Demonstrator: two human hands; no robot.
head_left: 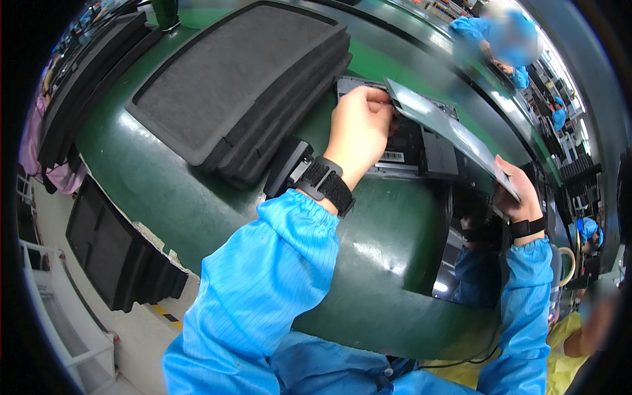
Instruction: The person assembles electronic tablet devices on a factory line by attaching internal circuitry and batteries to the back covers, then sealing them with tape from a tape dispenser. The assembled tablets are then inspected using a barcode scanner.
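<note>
A thin, glossy grey panel [454,131] is tilted up over an opened flat electronic device [401,141] with a dark inside and a white barcode label. My right hand [517,191] grips the panel's right end, thumb on the near side. At its left end, my left hand [362,125] has its fingers curled closed against the corner; the fingertips are partly hidden. A glossy black panel [471,257] lies close below my right hand, mirroring my sleeve. Black straps circle both wrists, the left one [327,185] carrying a dark block.
Black foam trays [237,79] are stacked on the green table [230,224] to the left. More dark trays [92,79] stand at the far left, others [118,250] below the table edge. A co-worker in blue [507,39] is across the line; a yellow sleeve [566,336] shows at right.
</note>
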